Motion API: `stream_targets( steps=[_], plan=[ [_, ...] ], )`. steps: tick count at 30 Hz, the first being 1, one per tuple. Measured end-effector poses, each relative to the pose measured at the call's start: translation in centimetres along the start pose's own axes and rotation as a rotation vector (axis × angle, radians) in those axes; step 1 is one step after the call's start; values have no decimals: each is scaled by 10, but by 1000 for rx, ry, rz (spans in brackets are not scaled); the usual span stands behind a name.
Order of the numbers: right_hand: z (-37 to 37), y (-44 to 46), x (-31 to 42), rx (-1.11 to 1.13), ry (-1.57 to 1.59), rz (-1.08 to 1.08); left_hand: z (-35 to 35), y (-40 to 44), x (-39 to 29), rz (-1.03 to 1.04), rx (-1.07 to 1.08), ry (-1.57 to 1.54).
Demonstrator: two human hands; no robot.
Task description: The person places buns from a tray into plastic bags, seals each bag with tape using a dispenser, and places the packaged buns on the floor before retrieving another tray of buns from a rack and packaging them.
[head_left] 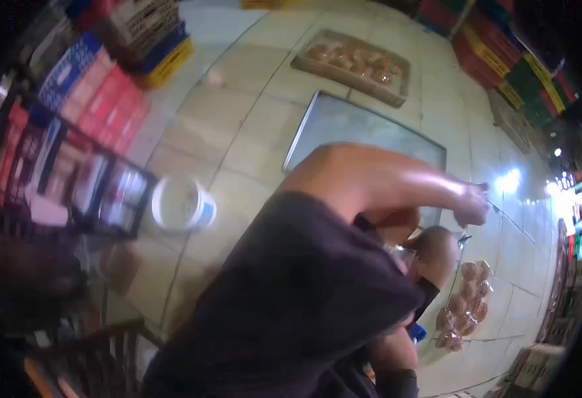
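Observation:
My left hand (pixel 470 204) is at the end of my bent forearm, right of centre. It is blurred, its fingers look closed, and anything in them is too small to make out. Below it, beside a bare knee (pixel 437 252), shows a small dark pointed object (pixel 464 239). My right hand is mostly hidden behind my dark sleeve (pixel 304 278); a bit of skin and clear plastic shows there. Several clear-wrapped round items (pixel 467 305) lie on the floor to the lower right. A large metal tray (pixel 364 126) lies beyond my forearm.
Further off is a shallow crate (pixel 397 96) of wrapped round items. On the left stand a white bucket (pixel 205 209), a dark rack (pixel 122 199) and stacked crates (pixel 171 63). More coloured crates (pixel 483 56) are at the upper right. A wooden chair (pixel 115 345) is at the lower left.

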State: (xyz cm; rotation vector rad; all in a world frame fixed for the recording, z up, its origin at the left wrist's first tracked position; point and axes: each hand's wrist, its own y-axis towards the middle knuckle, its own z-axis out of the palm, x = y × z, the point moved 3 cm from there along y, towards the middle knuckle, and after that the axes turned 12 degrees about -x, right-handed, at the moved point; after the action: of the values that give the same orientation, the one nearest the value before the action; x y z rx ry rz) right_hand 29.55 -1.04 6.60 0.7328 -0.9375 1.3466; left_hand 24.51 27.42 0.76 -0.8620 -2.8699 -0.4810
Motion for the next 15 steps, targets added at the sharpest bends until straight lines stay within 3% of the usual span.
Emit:
stream_targets(
  steps=[2,3,12,15],
  plan=[
    [-7,-2,-24,47,28,49,-45,8,-4,231,41,-27],
    [-12,-3,-40,70,43,73,-22,-16,-5,210,44,-43],
    [-42,-22,-177,273,190,284,193,-191,-49,-794,226,-126],
    [-38,-34,-196,338,246,352,271,-187,-64,-1124,312,-142]
  ],
)
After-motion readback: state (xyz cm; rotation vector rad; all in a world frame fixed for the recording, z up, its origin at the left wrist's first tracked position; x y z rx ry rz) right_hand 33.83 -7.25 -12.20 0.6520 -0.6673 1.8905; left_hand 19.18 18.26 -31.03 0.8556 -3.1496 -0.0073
